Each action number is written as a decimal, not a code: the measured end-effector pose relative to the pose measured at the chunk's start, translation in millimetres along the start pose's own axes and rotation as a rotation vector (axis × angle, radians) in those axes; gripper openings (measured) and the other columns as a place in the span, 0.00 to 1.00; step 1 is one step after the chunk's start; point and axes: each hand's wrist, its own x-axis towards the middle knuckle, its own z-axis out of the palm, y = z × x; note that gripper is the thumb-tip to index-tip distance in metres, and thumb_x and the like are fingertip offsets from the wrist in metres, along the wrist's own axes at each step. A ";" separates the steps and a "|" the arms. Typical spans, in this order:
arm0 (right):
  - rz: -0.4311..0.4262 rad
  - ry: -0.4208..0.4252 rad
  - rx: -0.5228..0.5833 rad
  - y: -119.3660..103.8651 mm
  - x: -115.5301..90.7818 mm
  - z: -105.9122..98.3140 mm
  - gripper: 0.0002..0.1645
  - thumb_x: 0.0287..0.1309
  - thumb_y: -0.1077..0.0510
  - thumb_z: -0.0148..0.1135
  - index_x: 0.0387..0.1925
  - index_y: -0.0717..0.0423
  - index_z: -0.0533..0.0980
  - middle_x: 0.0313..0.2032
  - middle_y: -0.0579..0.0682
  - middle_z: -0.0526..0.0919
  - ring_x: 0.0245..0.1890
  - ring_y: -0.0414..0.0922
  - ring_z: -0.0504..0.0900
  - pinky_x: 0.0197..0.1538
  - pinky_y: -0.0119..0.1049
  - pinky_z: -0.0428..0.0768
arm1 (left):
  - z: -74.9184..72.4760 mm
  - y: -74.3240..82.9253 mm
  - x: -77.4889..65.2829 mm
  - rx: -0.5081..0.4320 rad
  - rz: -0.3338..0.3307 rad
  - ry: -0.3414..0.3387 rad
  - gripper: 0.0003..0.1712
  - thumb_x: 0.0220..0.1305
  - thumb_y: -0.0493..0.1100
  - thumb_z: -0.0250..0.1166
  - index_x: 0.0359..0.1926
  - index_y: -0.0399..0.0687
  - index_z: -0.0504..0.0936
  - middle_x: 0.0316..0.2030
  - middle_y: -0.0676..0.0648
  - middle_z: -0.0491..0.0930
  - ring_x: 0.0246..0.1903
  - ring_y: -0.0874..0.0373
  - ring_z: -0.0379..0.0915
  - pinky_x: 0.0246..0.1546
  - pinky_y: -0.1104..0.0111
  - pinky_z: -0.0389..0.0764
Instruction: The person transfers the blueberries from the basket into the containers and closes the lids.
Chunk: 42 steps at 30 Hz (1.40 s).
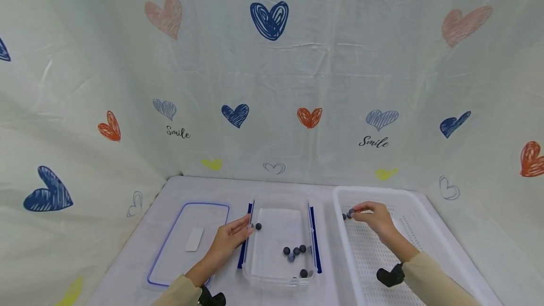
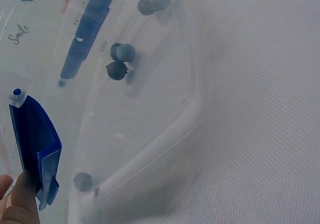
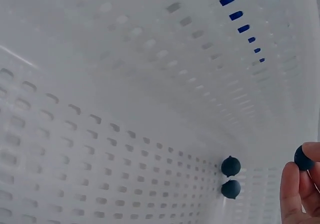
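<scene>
In the middle stands a clear plastic box [image 1: 272,281] with dark blue side latches and several small dark blue blueberries [image 1: 291,258] inside. My left hand [image 1: 229,240] holds the box at its left wall. In the left wrist view its fingertips [image 2: 22,199] are at the lower edge of a blue latch [image 2: 37,139]. My right hand [image 1: 376,221] is inside the white perforated basket [image 1: 346,268] on the right. Between thumb and fingers it pinches a blueberry [image 3: 303,158]. Two more blueberries [image 3: 231,166] lie in the basket close by, near its left wall.
A clear lid [image 1: 178,249] with a blue rim lies left of the box, a white rectangle [image 1: 194,239] on its middle. White cloth covers the table [image 1: 327,292]. A hanging sheet [image 1: 272,79] printed with hearts stands behind it.
</scene>
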 end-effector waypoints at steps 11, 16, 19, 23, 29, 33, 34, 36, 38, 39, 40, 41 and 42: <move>-0.040 -0.032 0.073 -18.0 -6.2 -8.6 0.16 0.49 0.57 0.68 0.38 0.63 0.79 0.39 0.54 0.81 0.38 0.45 0.78 0.40 0.37 0.78 | 0.4 -0.2 1.2 -0.006 0.008 0.002 0.35 0.58 0.43 0.65 0.63 0.35 0.64 0.62 0.39 0.63 0.61 0.49 0.60 0.52 0.74 0.71; -0.074 -0.045 0.121 -29.6 -9.9 -7.3 0.18 0.48 0.58 0.69 0.39 0.64 0.79 0.40 0.57 0.81 0.38 0.45 0.81 0.43 0.40 0.79 | -0.1 0.9 1.3 0.002 0.007 -0.001 0.35 0.57 0.43 0.65 0.63 0.35 0.65 0.62 0.39 0.64 0.61 0.49 0.60 0.52 0.74 0.71; -0.085 -0.059 0.143 -37.1 -12.1 -5.7 0.18 0.47 0.58 0.70 0.40 0.64 0.79 0.40 0.57 0.81 0.38 0.45 0.81 0.44 0.41 0.79 | -0.5 0.1 3.1 0.010 0.003 0.001 0.35 0.57 0.44 0.66 0.62 0.36 0.66 0.61 0.39 0.65 0.61 0.49 0.61 0.51 0.74 0.71; -0.092 -0.071 0.152 -45.2 -14.1 -3.3 0.18 0.47 0.58 0.70 0.40 0.64 0.79 0.38 0.56 0.82 0.37 0.44 0.82 0.45 0.41 0.78 | -0.2 -1.2 6.1 0.009 0.016 -0.012 0.34 0.57 0.43 0.66 0.62 0.35 0.66 0.61 0.38 0.65 0.61 0.49 0.61 0.52 0.73 0.71; -0.118 -0.086 0.187 -55.4 -15.8 3.3 0.18 0.46 0.59 0.71 0.39 0.65 0.78 0.38 0.57 0.82 0.36 0.44 0.82 0.42 0.38 0.80 | 0.5 -0.6 7.1 0.007 0.027 -0.021 0.35 0.57 0.43 0.66 0.62 0.34 0.65 0.61 0.36 0.63 0.61 0.48 0.60 0.51 0.74 0.72; -0.123 -0.110 0.211 -60.2 -17.4 9.8 0.18 0.45 0.60 0.71 0.38 0.65 0.78 0.38 0.57 0.82 0.36 0.44 0.82 0.42 0.41 0.80 | -0.2 -1.1 6.1 0.000 0.016 -0.016 0.35 0.57 0.43 0.66 0.62 0.35 0.65 0.62 0.36 0.63 0.61 0.49 0.60 0.51 0.74 0.72; -0.121 -0.116 0.223 -61.5 -17.8 11.5 0.18 0.45 0.60 0.71 0.38 0.65 0.78 0.38 0.57 0.82 0.36 0.45 0.82 0.43 0.43 0.80 | -0.3 -1.2 5.6 0.002 0.015 -0.015 0.35 0.57 0.43 0.66 0.63 0.35 0.65 0.62 0.36 0.63 0.61 0.49 0.60 0.51 0.74 0.72; -0.121 -0.130 0.231 -64.0 -18.4 14.9 0.18 0.45 0.60 0.71 0.38 0.65 0.78 0.38 0.57 0.81 0.36 0.45 0.82 0.43 0.43 0.79 | -0.5 -1.6 4.7 0.005 0.013 -0.010 0.34 0.57 0.43 0.66 0.62 0.35 0.65 0.61 0.37 0.64 0.61 0.48 0.60 0.51 0.74 0.72; -0.123 -0.141 0.235 -66.7 -18.7 18.2 0.17 0.45 0.60 0.71 0.37 0.65 0.78 0.38 0.57 0.81 0.36 0.46 0.82 0.42 0.43 0.79 | -0.6 -1.7 3.7 0.010 0.010 -0.005 0.34 0.57 0.43 0.65 0.62 0.36 0.66 0.61 0.38 0.65 0.61 0.48 0.61 0.51 0.74 0.72; -0.126 -0.145 0.233 -68.0 -18.7 20.0 0.17 0.45 0.60 0.71 0.37 0.64 0.78 0.38 0.57 0.81 0.36 0.46 0.82 0.42 0.41 0.78 | -0.7 -1.5 3.2 0.011 0.008 -0.003 0.34 0.58 0.43 0.65 0.62 0.36 0.66 0.61 0.38 0.65 0.61 0.48 0.61 0.51 0.74 0.72; -0.130 -0.150 0.233 -69.3 -18.7 21.7 0.17 0.45 0.60 0.71 0.37 0.64 0.78 0.38 0.56 0.81 0.36 0.46 0.82 0.42 0.40 0.78 | -0.9 -1.3 2.9 0.013 0.008 -0.001 0.34 0.58 0.43 0.65 0.62 0.36 0.66 0.61 0.38 0.65 0.60 0.49 0.61 0.51 0.74 0.72; -0.136 -0.155 0.228 -70.5 -18.6 23.5 0.17 0.45 0.59 0.71 0.37 0.64 0.78 0.38 0.56 0.81 0.36 0.46 0.82 0.42 0.39 0.78 | -1.2 -1.0 2.7 0.012 0.007 -0.001 0.34 0.58 0.43 0.65 0.62 0.36 0.66 0.61 0.39 0.65 0.60 0.49 0.61 0.51 0.74 0.72; -0.140 -0.160 0.232 -71.7 -18.3 25.4 0.17 0.45 0.60 0.71 0.37 0.63 0.78 0.38 0.56 0.81 0.36 0.46 0.82 0.42 0.39 0.78 | -1.4 -0.7 2.5 0.015 0.006 0.000 0.34 0.58 0.43 0.65 0.62 0.36 0.66 0.61 0.39 0.65 0.60 0.49 0.61 0.51 0.74 0.72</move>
